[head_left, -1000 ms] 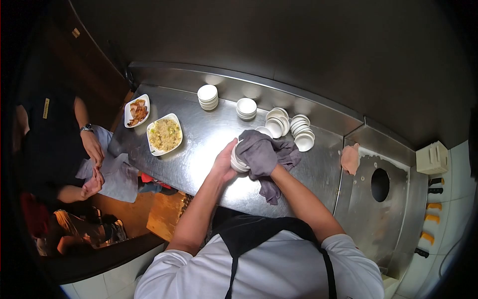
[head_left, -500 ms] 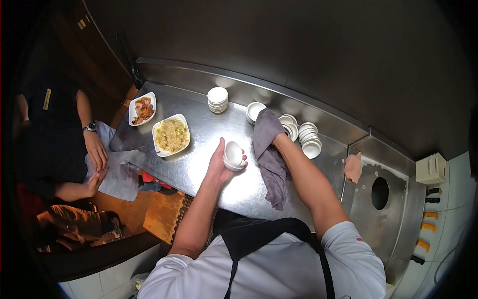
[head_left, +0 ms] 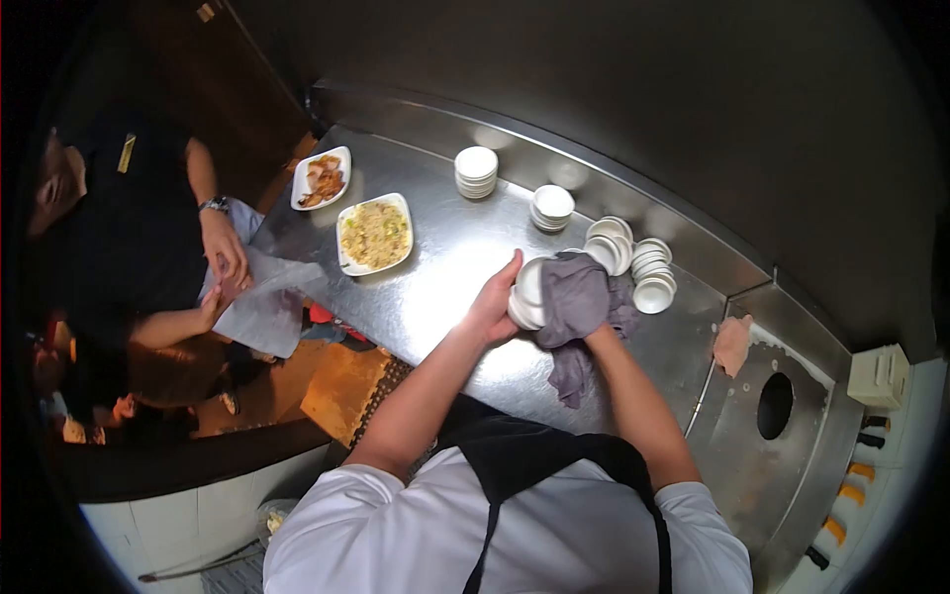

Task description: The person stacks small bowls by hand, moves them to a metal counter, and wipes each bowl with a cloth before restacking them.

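Observation:
My left hand [head_left: 492, 305] is closed around a few small white bowls [head_left: 526, 309], tilted on their side above the steel counter. Draped over my right hand [head_left: 599, 338] is a grey cloth [head_left: 577, 297], pressed against the open side of those bowls. The cloth hides the fingers of that hand, and one end hangs down. Just beyond it, toward the back ledge, lie leaning white bowls [head_left: 610, 244] and a slanted row of more bowls [head_left: 653, 277]. Upright stacks of white bowls stand further left, one nearer [head_left: 552, 206] and one farther [head_left: 476, 172].
On the counter's left side are a dish of fried rice [head_left: 375, 235] and a plate of meat pieces [head_left: 324, 179]. A person [head_left: 129, 238] at far left holds a translucent sheet [head_left: 265, 297]. To the right, a pink cloth [head_left: 733, 345] lies by a round hole [head_left: 775, 406]; knives hang beyond.
My right hand has brought the grey cloth from beside the back bowls leftward onto the bowls in my left hand. The whole view has shifted slightly.

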The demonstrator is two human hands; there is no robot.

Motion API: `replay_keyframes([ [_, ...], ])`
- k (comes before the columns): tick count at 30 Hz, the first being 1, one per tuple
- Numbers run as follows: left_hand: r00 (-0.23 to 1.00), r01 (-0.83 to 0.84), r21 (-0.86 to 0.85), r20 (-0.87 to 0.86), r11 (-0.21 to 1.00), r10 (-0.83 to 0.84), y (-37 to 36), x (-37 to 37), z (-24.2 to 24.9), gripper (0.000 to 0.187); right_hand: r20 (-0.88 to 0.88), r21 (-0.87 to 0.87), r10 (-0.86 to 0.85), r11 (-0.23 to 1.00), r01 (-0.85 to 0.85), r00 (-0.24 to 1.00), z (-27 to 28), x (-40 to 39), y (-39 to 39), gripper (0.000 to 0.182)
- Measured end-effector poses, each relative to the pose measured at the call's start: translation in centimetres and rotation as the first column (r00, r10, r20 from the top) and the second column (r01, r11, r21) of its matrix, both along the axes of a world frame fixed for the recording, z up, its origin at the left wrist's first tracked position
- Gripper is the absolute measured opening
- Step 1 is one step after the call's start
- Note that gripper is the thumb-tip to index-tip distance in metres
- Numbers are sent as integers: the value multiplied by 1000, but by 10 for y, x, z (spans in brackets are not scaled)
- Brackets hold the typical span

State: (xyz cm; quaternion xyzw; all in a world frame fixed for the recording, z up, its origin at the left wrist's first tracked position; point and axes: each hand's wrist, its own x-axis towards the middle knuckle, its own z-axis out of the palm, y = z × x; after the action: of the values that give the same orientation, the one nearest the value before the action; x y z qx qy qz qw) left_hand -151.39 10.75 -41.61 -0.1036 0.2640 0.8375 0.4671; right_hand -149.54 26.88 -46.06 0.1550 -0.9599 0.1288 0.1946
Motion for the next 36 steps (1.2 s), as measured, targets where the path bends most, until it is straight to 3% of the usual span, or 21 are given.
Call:
replay_keyframes([
  [1,999,-1,9,-43,1000,2,1,-1,-5,61,-6,94,-60,994,61,998,-9,-1,3,22],
  [3,987,34,-1,-158,999,-34,-1,-6,-17,63,-126,11,129,992,-129,984,38,9,0,24],
  [5,988,66,-29,-141,997,-69,-6,-8,-19,58,-93,10,201,980,-201,975,47,12,-1,28],
  [7,992,65,-9,-105,998,-65,-5,-7,-19,54,96,90,148,984,-157,984,38,7,-3,32],
  [8,995,17,-22,-96,1000,-19,-3,-4,-16,53,192,96,84,990,-104,978,48,6,-4,34],
  [11,994,-74,-249,56,966,90,-12,-6,-16,51,167,100,-108,991,92,980,16,-10,8,33],
  [12,970,-178,-226,124,958,210,-13,-8,-17,49,158,104,-175,982,160,972,3,-15,13,32],
  [15,954,-239,-199,134,950,268,-35,-11,-27,39,-24,33,-414,910,414,910,-14,-37,21,32],
  [16,952,-239,-190,146,952,268,-41,-13,-33,37,97,-126,-388,909,398,916,6,-37,21,34],
  [19,938,-291,-224,124,930,323,-44,-10,-30,26,174,-141,-212,961,237,962,-7,-66,36,30],
  [21,932,-320,-217,106,922,348,-40,-8,-28,22,230,-43,-120,990,133,966,-24,-85,42,27],
  [23,935,-300,-173,140,938,325,-36,-8,-28,22,272,166,-200,973,159,941,-6,-91,30,27],
  [24,941,-285,-181,135,941,311,-34,-8,-26,23,349,208,-138,976,67,927,-3,-96,32,27],
  [25,945,-273,-193,131,942,301,-32,-7,-22,24,325,-160,-43,982,100,945,-32,-106,35,26],
  [26,945,-275,-203,125,940,303,-30,-7,-18,28,318,-288,-27,950,124,948,-33,-107,34,29],
  [27,944,-279,-211,117,937,307,-28,-7,-12,32,319,-310,-46,939,150,947,-33,-106,34,31],
  [29,945,-282,-206,106,937,308,-27,-9,-9,43,246,99,-129,989,108,961,-7,-87,26,37],
  [31,948,-280,-174,105,944,301,-28,-9,-13,54,116,413,-127,908,69,985,23,-55,14,44],
  [34,951,-258,-174,126,950,281,-24,-9,-11,54,-92,447,-73,888,107,993,47,-15,-3,49],
  [36,961,-227,-174,118,958,249,-15,-9,-11,54,73,301,-106,950,80,992,49,-13,-6,52],
])
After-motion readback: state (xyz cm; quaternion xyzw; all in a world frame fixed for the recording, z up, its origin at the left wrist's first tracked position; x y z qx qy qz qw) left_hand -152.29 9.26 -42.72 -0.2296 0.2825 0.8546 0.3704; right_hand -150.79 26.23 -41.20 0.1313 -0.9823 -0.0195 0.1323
